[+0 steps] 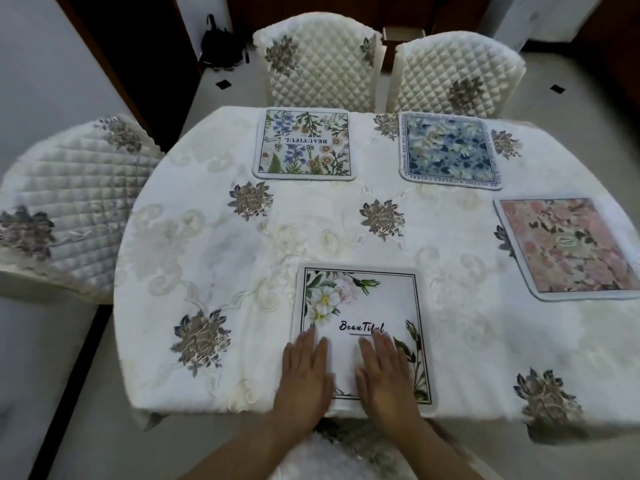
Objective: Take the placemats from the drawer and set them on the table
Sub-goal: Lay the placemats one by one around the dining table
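Where script reads "BeauTiful": both hands' fingers (313, 344) flat, spread, gripping nothing, on near placemat (367, 306).

Quilted chairs, an embroidered cloth and a few dark things on the floor.

A cream tablecloth (311, 237) with grey-brown embroidered flowers lies spread out, its edge hanging over the near side. Two quilted cream chair backs (318, 60) (457, 74) stand side by side at the far side, and a third quilted chair (69, 202) sits at the left end. On the pale floor behind, a black bag (221, 46) rests against a dark wooden door frame (114, 64).
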